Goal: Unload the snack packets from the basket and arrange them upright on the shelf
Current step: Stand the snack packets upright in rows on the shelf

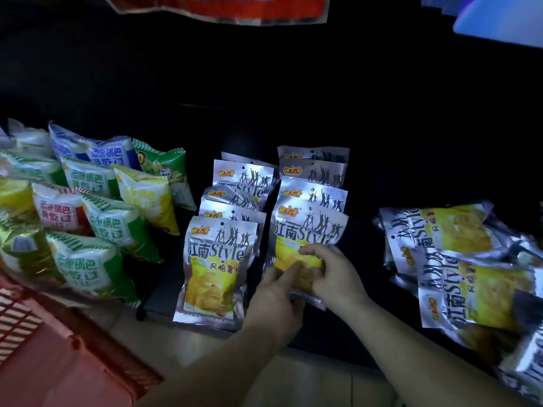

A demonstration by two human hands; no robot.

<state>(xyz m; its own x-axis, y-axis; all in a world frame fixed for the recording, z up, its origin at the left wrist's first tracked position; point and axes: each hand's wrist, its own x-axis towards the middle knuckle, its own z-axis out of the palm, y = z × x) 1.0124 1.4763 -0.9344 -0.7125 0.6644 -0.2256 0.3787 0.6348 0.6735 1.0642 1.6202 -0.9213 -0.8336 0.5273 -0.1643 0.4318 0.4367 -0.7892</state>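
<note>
Two rows of silver-and-yellow snack packets stand upright on the dark shelf (pixel 367 312). The left row's front packet (pixel 214 268) stands free. Both hands are on the right row's front packet (pixel 308 230). My left hand (pixel 276 298) holds its lower left edge, with the index finger lying across the yellow print. My right hand (pixel 329 271) pinches its lower right part with curled fingers. A loose heap of the same packets (pixel 458 265) lies flat on the shelf to the right. The red basket (pixel 38 348) shows at the lower left, its inside out of view.
Puffy green, blue, red and yellow snack bags (pixel 97 207) fill the shelf's left side in leaning rows. A red-edged sign (pixel 223 10) hangs overhead. The shelf's back is dark. A pale floor (pixel 323 377) runs below the shelf edge.
</note>
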